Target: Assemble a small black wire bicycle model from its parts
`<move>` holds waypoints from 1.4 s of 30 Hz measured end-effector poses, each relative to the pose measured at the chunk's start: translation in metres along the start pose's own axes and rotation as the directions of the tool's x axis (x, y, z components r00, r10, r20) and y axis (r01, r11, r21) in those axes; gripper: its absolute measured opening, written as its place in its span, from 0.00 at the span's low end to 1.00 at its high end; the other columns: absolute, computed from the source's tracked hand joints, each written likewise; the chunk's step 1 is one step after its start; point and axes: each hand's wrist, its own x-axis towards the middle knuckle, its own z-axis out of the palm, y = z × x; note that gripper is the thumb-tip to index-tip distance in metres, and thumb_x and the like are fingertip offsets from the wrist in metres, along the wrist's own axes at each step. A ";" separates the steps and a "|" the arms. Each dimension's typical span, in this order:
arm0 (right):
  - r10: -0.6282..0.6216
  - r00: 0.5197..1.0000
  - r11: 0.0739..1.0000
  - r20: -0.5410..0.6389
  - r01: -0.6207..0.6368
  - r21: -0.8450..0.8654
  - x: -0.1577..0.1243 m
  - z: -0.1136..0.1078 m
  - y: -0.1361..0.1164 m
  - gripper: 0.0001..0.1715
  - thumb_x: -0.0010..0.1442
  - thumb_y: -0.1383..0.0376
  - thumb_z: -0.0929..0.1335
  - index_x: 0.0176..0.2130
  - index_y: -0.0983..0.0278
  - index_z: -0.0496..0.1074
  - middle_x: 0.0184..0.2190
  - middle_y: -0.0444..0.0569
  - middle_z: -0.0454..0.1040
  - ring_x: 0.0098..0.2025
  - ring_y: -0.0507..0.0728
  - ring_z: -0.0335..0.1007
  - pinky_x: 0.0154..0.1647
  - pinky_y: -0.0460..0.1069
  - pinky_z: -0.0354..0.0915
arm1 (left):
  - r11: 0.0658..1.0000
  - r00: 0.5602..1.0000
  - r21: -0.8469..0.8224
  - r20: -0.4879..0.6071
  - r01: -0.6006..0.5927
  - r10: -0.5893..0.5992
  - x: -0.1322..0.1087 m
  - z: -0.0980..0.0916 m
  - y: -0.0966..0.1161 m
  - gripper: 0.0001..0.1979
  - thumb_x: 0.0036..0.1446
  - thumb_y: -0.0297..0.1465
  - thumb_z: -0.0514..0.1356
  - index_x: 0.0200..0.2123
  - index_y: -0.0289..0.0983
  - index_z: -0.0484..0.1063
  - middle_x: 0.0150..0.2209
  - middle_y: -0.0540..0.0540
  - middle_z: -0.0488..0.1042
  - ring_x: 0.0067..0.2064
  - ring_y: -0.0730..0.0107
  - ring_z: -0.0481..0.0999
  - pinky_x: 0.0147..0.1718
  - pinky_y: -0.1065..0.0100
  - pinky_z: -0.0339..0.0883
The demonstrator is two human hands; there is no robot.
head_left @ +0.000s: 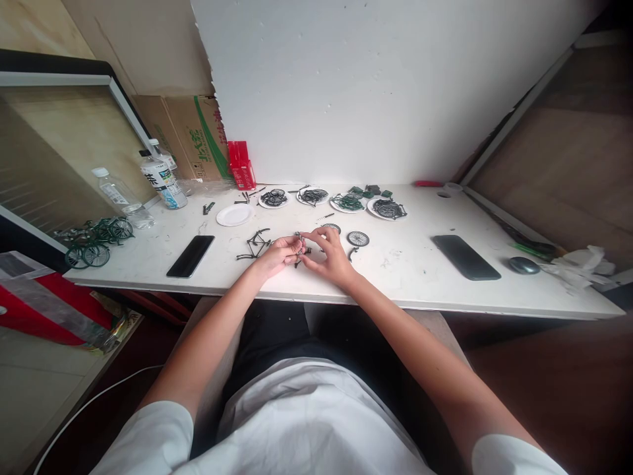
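My left hand (283, 256) is closed, its fingertips pinching a small dark model bicycle part (299, 235) above the white table. From the other side, my right hand (328, 258) curls its thumb and index finger onto the same part; the fingers cover most of it, so its exact shape is hidden. Left of my hands lies a dark model bicycle frame (257, 243). A spoked wheel (358, 239) rests to the right, with a small curved black piece (353, 253) below it. Another wheel (332, 227) shows partly behind my right hand.
Plates of bicycle parts (312, 196) line the back, beside a bare white plate (235, 215). Assembled model bicycles (99, 241) and bottles (163, 181) stand at left. A phone (190, 256) lies left; a dark slab (465, 257) and a mouse (524, 265) lie right.
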 end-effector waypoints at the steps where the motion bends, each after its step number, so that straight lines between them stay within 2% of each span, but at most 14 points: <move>1: -0.005 1.000 1.000 0.001 0.005 -0.002 0.000 0.000 0.000 0.29 0.67 0.55 0.72 0.65 0.51 0.71 0.52 0.54 0.68 0.57 0.67 0.66 0.63 0.66 0.65 | 1.000 1.000 0.002 0.007 0.004 -0.004 0.000 -0.001 0.000 0.14 0.54 0.33 0.75 0.34 0.32 0.76 0.35 0.45 0.75 0.22 0.88 0.55 0.21 0.76 0.51; 5: -0.027 1.000 1.000 -0.009 0.027 0.004 0.000 -0.001 0.000 0.28 0.67 0.55 0.72 0.65 0.52 0.71 0.52 0.54 0.68 0.57 0.67 0.66 0.63 0.66 0.66 | 1.000 0.999 0.009 0.039 0.008 -0.008 0.000 -0.002 0.000 0.14 0.55 0.34 0.75 0.36 0.32 0.75 0.35 0.45 0.74 0.21 0.88 0.54 0.22 0.76 0.51; 11: -0.005 1.000 1.000 0.018 0.005 0.000 -0.001 -0.001 0.000 0.30 0.67 0.55 0.71 0.66 0.51 0.70 0.52 0.55 0.68 0.57 0.67 0.66 0.63 0.67 0.65 | 1.000 0.999 0.022 0.029 0.013 -0.013 -0.001 -0.002 0.000 0.14 0.56 0.34 0.74 0.37 0.32 0.76 0.36 0.45 0.75 0.21 0.88 0.56 0.25 0.76 0.57; 17: -0.025 0.998 1.000 0.060 0.024 0.007 0.000 -0.001 0.000 0.31 0.68 0.55 0.71 0.68 0.52 0.68 0.52 0.55 0.69 0.57 0.67 0.66 0.62 0.66 0.66 | 0.999 1.000 0.037 -0.001 -0.001 0.001 0.000 -0.001 0.000 0.16 0.52 0.35 0.76 0.33 0.32 0.74 0.34 0.45 0.75 0.22 0.87 0.57 0.22 0.76 0.50; 24: -0.045 0.998 0.999 0.054 0.043 0.032 0.001 -0.002 -0.001 0.30 0.68 0.57 0.70 0.67 0.53 0.68 0.54 0.56 0.70 0.58 0.67 0.66 0.62 0.66 0.66 | 0.999 1.000 0.034 0.025 0.007 -0.008 -0.002 -0.001 0.000 0.15 0.52 0.33 0.75 0.34 0.32 0.75 0.36 0.45 0.75 0.22 0.88 0.56 0.23 0.75 0.53; 32: -0.040 0.998 0.999 0.049 0.040 0.011 0.000 0.000 -0.001 0.30 0.69 0.57 0.71 0.68 0.52 0.68 0.52 0.55 0.70 0.56 0.67 0.66 0.61 0.64 0.66 | 1.000 1.000 0.019 0.011 -0.005 0.005 0.000 -0.002 -0.001 0.14 0.51 0.31 0.75 0.32 0.32 0.73 0.35 0.45 0.74 0.22 0.88 0.55 0.22 0.76 0.51; 39: -0.042 0.996 0.999 0.084 0.039 0.035 0.001 -0.003 -0.003 0.28 0.72 0.54 0.68 0.67 0.54 0.67 0.52 0.56 0.71 0.56 0.68 0.66 0.60 0.65 0.66 | 1.000 1.000 0.023 0.012 0.008 -0.008 -0.001 0.000 0.001 0.17 0.53 0.36 0.76 0.37 0.32 0.75 0.33 0.47 0.70 0.24 0.84 0.62 0.21 0.78 0.47; 42: -0.034 0.996 0.998 0.083 0.030 0.047 0.001 -0.002 -0.003 0.30 0.71 0.51 0.69 0.67 0.54 0.66 0.53 0.57 0.71 0.57 0.69 0.66 0.60 0.65 0.67 | 1.000 0.999 0.017 0.043 0.020 -0.020 -0.002 0.002 0.003 0.17 0.53 0.36 0.76 0.35 0.32 0.74 0.30 0.48 0.69 0.24 0.83 0.62 0.20 0.77 0.46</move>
